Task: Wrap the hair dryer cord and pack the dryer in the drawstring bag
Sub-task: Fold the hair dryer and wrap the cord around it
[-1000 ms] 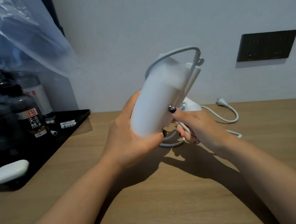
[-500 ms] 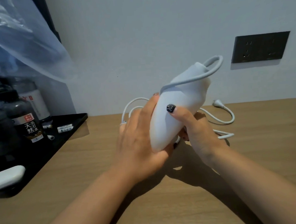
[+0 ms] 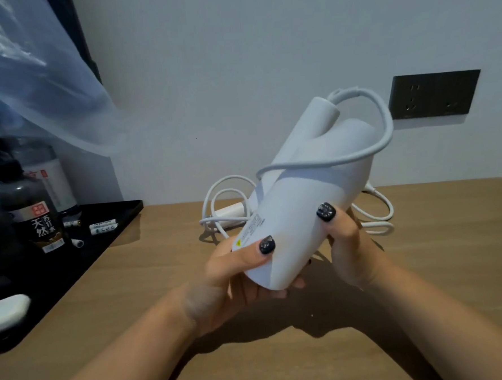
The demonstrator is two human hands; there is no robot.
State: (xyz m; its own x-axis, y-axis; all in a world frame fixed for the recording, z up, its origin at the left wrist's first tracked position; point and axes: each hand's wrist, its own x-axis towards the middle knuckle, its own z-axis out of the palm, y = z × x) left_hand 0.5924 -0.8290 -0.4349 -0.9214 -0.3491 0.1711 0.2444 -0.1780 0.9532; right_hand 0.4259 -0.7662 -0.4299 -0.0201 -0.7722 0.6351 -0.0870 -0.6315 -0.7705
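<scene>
While both hands point(image 3: 280, 264) grip it, the dryer point(image 3: 303, 204) (cord point(image 3: 384, 128) seemingly looped) tilts.

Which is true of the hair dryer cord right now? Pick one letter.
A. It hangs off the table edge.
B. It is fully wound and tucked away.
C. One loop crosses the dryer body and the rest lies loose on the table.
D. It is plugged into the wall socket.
C: one loop of the cord crosses the hair dryer, and the rest lies slack on the table behind.
</scene>
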